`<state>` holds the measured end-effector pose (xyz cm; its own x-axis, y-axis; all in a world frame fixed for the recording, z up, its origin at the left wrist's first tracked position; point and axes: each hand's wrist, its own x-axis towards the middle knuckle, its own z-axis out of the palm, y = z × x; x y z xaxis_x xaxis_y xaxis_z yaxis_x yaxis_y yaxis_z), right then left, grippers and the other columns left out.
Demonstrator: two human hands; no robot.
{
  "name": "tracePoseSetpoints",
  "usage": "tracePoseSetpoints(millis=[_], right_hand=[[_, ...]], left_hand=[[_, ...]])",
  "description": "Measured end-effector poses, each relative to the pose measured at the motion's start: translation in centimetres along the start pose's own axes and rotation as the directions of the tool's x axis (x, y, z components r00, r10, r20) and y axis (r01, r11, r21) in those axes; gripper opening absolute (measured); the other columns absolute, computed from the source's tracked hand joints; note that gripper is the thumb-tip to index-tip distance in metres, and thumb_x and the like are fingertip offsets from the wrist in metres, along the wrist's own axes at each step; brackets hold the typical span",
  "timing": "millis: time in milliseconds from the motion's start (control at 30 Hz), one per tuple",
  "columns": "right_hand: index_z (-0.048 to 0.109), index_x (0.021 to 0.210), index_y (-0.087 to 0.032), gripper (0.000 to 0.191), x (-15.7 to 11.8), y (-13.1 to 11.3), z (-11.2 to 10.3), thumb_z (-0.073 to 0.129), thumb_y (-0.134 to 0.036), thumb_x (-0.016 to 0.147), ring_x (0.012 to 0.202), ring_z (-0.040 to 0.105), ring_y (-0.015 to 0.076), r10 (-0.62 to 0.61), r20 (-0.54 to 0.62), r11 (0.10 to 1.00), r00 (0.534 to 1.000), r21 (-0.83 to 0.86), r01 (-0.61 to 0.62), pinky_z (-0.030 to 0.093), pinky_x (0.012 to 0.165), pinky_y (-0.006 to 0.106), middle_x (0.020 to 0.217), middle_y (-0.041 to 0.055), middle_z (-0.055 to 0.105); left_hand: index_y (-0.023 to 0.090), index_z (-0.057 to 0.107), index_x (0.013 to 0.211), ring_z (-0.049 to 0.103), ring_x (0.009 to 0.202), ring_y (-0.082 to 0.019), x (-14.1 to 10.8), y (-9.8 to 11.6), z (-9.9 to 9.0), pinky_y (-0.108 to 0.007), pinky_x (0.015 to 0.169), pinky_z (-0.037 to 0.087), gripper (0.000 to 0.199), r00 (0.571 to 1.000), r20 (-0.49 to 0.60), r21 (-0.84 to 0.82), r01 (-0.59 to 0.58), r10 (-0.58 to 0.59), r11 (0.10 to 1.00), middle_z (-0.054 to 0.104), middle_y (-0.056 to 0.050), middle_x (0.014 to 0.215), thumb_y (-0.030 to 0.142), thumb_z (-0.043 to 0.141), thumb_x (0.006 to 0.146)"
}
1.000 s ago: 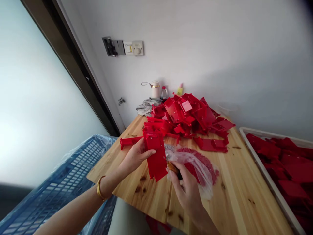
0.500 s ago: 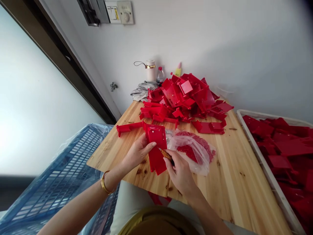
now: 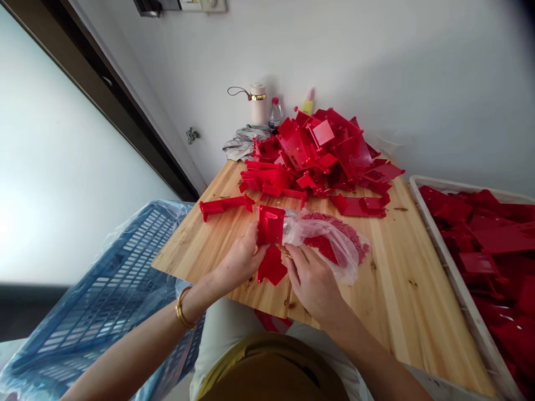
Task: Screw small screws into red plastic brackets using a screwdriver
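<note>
My left hand (image 3: 240,257) is closed on the left side of a red plastic part (image 3: 271,227), its thumb lying near the middle. The part is held up over the near edge of the table, with a lower flap (image 3: 271,266) angled from the upper panel. Between the thumb and fingers of my right hand (image 3: 313,278) is a small brown-handled tool (image 3: 285,250). Its tip meets or nearly meets the part's right side, where the two panels join; contact is hard to make out. Just behind lies a clear plastic bag (image 3: 346,262) of tiny red pieces (image 3: 324,248).
A heap of red plastic parts (image 3: 321,150) covers the back of the wooden table (image 3: 401,301). One long part (image 3: 225,206) lies at left. A white crate (image 3: 453,289) of red parts stands right, a blue basket (image 3: 96,312) left. A cup (image 3: 258,108) and bottle (image 3: 275,114) stand behind.
The red part has tilted, so its upper panel looks shorter and its flap more angled. My right hand has shifted the tool to the part's right edge. The view has dipped slightly.
</note>
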<state>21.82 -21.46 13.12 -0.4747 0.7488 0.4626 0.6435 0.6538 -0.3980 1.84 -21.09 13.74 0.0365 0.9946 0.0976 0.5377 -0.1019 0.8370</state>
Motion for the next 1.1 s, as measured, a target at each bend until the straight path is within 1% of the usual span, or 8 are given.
tracePoseSetpoints(millis=[333, 533, 600, 667, 733, 800, 933, 1100], right_hand=[[0.066, 0.126, -0.012, 0.042, 1.7, 0.5, -2.3, 0.031, -0.008, 0.102, 0.082, 0.063, 0.0267, -0.219, 0.210, 0.928, 0.953, -0.258, 0.270, 0.057, 0.072, 0.042, 0.089, 0.0129, 0.065], [0.067, 0.106, -0.017, 0.027, 2.3, -0.1, -0.6, 0.040, -0.022, 0.103, 0.069, 0.063, 0.0201, 0.078, 0.149, 0.966, 0.986, 0.232, -0.112, 0.053, 0.062, 0.033, 0.084, 0.0084, 0.068], [0.063, 0.095, -0.019, 0.024, 2.6, -0.4, 0.3, 0.046, -0.034, 0.101, 0.052, 0.051, 0.0123, 0.242, 0.354, 0.698, 0.903, 0.583, -0.416, 0.042, 0.048, 0.025, 0.075, 0.0028, 0.065], [0.060, 0.092, -0.019, 0.026, 2.8, -1.1, 1.1, 0.054, -0.044, 0.096, 0.043, 0.031, 0.0061, 0.268, 0.597, 0.215, 0.756, 0.728, -0.651, 0.025, 0.040, 0.021, 0.072, -0.0013, 0.060], [0.059, 0.096, -0.018, 0.032, 2.5, -2.1, 1.9, 0.064, -0.049, 0.089, 0.044, 0.023, 0.0038, 0.221, 0.717, -0.174, 0.661, 0.696, -0.696, 0.017, 0.041, 0.020, 0.075, -0.0018, 0.058], [0.058, 0.098, -0.019, 0.036, 1.5, -3.3, 2.5, 0.072, -0.049, 0.084, 0.047, 0.027, 0.0034, 0.200, 0.742, -0.331, 0.640, 0.666, -0.669, 0.019, 0.044, 0.019, 0.079, -0.0016, 0.058], [0.058, 0.098, -0.020, 0.034, -1.9, -4.7, 3.6, 0.068, -0.051, 0.089, 0.050, 0.032, 0.0040, 0.164, 0.729, -0.215, 0.664, 0.683, -0.698, 0.020, 0.046, 0.018, 0.081, -0.0025, 0.059], [0.061, 0.105, -0.021, 0.033, -4.7, -3.7, 3.5, 0.057, -0.052, 0.095, 0.054, 0.037, 0.0072, 0.244, 0.682, 0.087, 0.690, 0.693, -0.716, 0.028, 0.048, 0.020, 0.081, -0.0016, 0.060]], left_hand=[[0.019, 0.048, 0.136, 0.070, 0.091, -0.026, 0.8, 1.5, -0.7, -0.039, 0.081, 0.058, 0.049, 0.994, 0.098, 0.111, -0.049, 0.038, 0.993, 0.073, -0.008, 0.098, 0.020, 0.053, 0.088], [0.018, 0.044, 0.138, 0.068, 0.083, -0.025, 0.6, 1.8, -0.6, -0.036, 0.074, 0.055, 0.055, 1.000, 0.023, 0.309, -0.019, 0.013, 0.951, 0.071, -0.008, 0.093, 0.011, 0.047, 0.083], [0.018, 0.048, 0.131, 0.067, 0.083, -0.025, 0.3, 1.4, -0.4, -0.035, 0.073, 0.055, 0.050, 0.999, -0.005, 0.377, -0.031, 0.036, 0.926, 0.069, -0.009, 0.093, 0.011, 0.048, 0.082], [0.018, 0.051, 0.125, 0.066, 0.084, -0.024, -0.3, 0.8, -0.6, -0.035, 0.073, 0.055, 0.043, 0.994, -0.010, 0.418, -0.093, 0.107, 0.904, 0.068, -0.009, 0.091, 0.012, 0.049, 0.082], [0.018, 0.051, 0.124, 0.064, 0.085, -0.024, -0.8, 0.3, -1.5, -0.035, 0.074, 0.055, 0.042, 0.982, 0.011, 0.448, -0.172, 0.187, 0.878, 0.067, -0.009, 0.089, 0.011, 0.049, 0.082], [0.017, 0.050, 0.127, 0.063, 0.090, -0.025, -1.2, -0.4, -3.3, -0.036, 0.076, 0.056, 0.046, 0.974, 0.000, 0.507, -0.196, 0.227, 0.839, 0.067, -0.010, 0.093, 0.008, 0.047, 0.083], [0.020, 0.054, 0.129, 0.061, 0.108, -0.030, -1.1, -2.3, -7.7, -0.042, 0.087, 0.055, 0.052, 0.985, -0.043, 0.707, -0.087, 0.165, 0.702, 0.068, -0.014, 0.109, 0.001, 0.041, 0.083], [0.026, 0.062, 0.130, 0.059, 0.119, -0.032, 1.0, -5.8, -9.8, -0.047, 0.097, 0.052, 0.049, 0.983, 0.125, 0.779, -0.182, 0.136, 0.599, 0.070, -0.011, 0.119, 0.007, 0.042, 0.089]])
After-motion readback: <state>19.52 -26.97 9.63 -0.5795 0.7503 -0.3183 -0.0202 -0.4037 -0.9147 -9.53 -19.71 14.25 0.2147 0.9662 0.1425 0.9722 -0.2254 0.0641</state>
